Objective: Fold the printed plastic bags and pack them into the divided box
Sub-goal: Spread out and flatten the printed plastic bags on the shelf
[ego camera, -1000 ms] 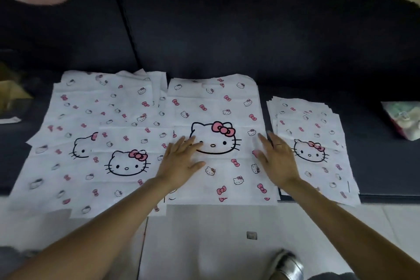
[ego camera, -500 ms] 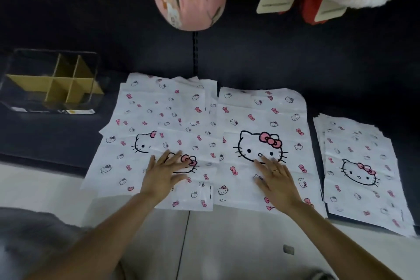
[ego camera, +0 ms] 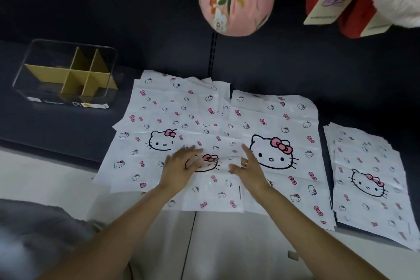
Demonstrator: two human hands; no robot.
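While the bags (ego camera: 204, 134) lie spread across the dark shelf (ego camera: 68, 125), our left hand (ego camera: 179, 167) rests flat on the middle one, fingers apart; our right hand (ego camera: 248, 169) hovers beside it, fingers loose. Box (ego camera: 66, 75) sits far left.

Bare forearms — ring (ego camera: 246, 163) on right grip (ego camera: 247, 169)

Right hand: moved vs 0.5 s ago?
Yes. The right hand has slid left, off the big cat face it partly covered, toward the left hand.
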